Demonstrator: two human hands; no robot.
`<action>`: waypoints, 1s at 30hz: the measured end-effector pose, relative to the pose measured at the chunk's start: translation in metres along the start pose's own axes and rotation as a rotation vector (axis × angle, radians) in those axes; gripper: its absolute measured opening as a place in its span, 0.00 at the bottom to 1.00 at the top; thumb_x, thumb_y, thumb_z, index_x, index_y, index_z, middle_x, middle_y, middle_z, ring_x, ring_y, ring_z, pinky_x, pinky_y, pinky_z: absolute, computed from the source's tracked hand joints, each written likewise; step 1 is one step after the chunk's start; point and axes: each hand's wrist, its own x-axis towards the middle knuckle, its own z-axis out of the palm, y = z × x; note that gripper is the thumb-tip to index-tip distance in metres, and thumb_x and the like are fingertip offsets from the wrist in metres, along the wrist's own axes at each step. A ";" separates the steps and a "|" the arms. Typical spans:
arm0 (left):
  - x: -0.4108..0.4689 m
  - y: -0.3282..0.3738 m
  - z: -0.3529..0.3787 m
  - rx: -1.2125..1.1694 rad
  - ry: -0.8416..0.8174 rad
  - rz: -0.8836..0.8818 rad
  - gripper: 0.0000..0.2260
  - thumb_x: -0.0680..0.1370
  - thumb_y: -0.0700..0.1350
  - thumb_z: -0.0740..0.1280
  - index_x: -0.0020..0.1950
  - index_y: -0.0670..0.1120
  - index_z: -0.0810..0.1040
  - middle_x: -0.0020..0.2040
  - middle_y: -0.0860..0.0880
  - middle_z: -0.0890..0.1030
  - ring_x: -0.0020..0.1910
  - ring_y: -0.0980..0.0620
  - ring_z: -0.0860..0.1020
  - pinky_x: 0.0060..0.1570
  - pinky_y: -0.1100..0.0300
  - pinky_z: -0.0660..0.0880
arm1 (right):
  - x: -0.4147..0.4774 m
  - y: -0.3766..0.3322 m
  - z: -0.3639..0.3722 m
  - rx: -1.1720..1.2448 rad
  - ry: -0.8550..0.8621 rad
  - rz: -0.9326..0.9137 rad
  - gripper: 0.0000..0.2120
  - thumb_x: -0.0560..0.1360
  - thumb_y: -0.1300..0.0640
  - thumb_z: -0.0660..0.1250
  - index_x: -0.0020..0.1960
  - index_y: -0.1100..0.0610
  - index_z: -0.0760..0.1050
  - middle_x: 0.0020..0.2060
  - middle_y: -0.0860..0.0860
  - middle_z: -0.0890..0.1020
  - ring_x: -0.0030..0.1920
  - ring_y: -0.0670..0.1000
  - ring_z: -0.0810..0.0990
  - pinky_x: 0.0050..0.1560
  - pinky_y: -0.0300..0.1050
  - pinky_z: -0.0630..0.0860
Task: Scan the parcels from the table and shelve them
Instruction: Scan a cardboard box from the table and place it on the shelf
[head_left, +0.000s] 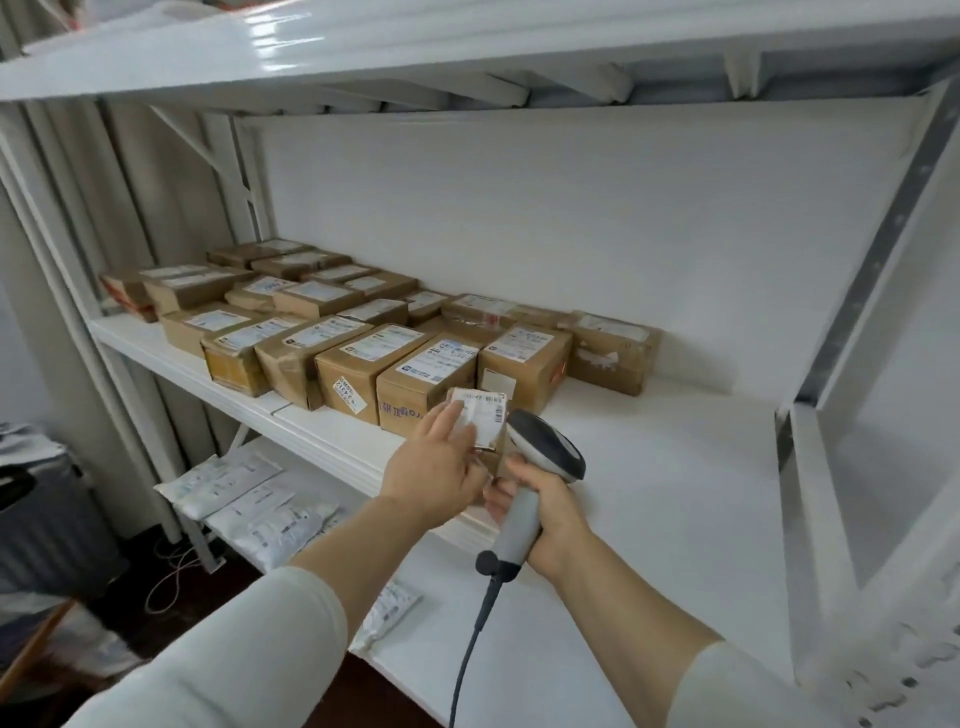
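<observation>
My left hand (441, 462) holds a small brown cardboard parcel (485, 421) with a white barcode label, over the front of the white shelf (649, 467). The fingers lie along the label side and the thumb reaches underneath. My right hand (540, 512) grips the handle of a grey and white barcode scanner (545, 447), whose head sits right beside the parcel. A black cable hangs from the handle. Several labelled brown parcels (431, 374) stand in rows on the left half of the shelf.
The right half of the shelf board is bare white. A lower shelf holds white plastic mailer bags (260, 509). Another white shelf board (363, 47) runs overhead. A grey bin (47, 525) stands at the left, with a loose white cable on the dark floor.
</observation>
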 end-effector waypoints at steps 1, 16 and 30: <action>0.003 0.001 0.001 0.118 -0.022 0.032 0.31 0.76 0.63 0.50 0.75 0.47 0.64 0.77 0.49 0.58 0.76 0.49 0.53 0.71 0.53 0.59 | 0.004 -0.001 -0.003 0.023 -0.007 0.001 0.09 0.72 0.63 0.71 0.52 0.61 0.80 0.42 0.59 0.84 0.39 0.53 0.82 0.40 0.44 0.79; 0.065 0.019 -0.006 0.242 -0.127 -0.085 0.21 0.80 0.49 0.59 0.71 0.48 0.60 0.65 0.40 0.72 0.64 0.40 0.72 0.67 0.46 0.65 | 0.008 -0.016 -0.028 0.060 0.047 0.024 0.04 0.74 0.65 0.68 0.47 0.57 0.77 0.46 0.59 0.79 0.42 0.54 0.78 0.44 0.42 0.76; 0.015 0.031 0.019 0.194 0.079 0.192 0.24 0.78 0.44 0.61 0.74 0.48 0.62 0.72 0.43 0.61 0.72 0.43 0.59 0.71 0.52 0.59 | -0.042 -0.003 -0.045 -0.010 0.138 -0.082 0.05 0.73 0.63 0.70 0.48 0.58 0.79 0.46 0.60 0.84 0.47 0.57 0.84 0.51 0.48 0.79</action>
